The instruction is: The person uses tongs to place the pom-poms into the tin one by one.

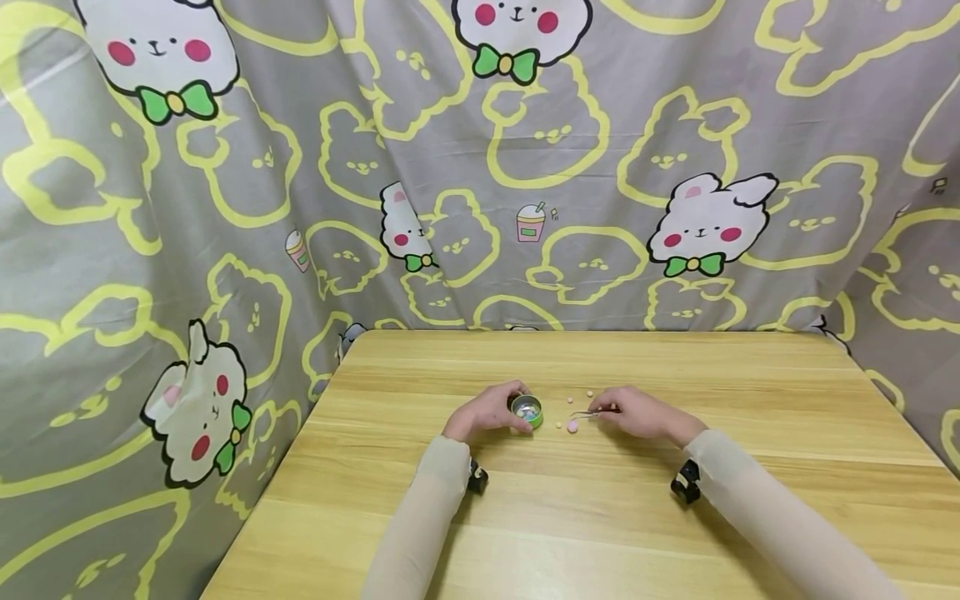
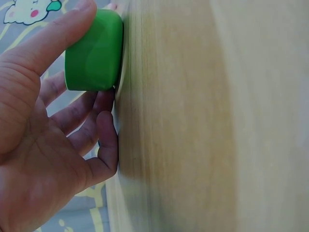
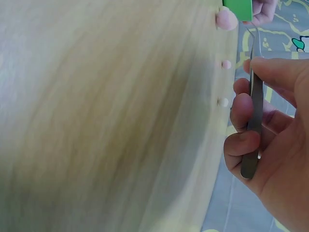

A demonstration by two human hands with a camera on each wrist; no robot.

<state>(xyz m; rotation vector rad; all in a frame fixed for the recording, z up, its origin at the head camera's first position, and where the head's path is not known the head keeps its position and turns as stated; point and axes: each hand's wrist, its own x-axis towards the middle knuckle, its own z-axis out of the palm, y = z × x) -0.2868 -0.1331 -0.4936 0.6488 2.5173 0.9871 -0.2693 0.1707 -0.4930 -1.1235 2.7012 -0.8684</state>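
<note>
Two hands busy: left hand [image 1: 486, 412] grips green cup [image 1: 528, 411], right hand [image 1: 637, 412] pinches tweezers [image 1: 588, 412].

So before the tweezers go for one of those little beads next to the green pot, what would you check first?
1. Left hand grips the green pot: ok.
2. Pot stands upright on the table, mouth open: ok.
3. Right hand holds the tweezers: ok.
4. Tweezer tips free of any bead: cannot tell.
5. Pink bead lies loose near the tips: ok.
6. Other small beads are apart from it: ok.
</note>
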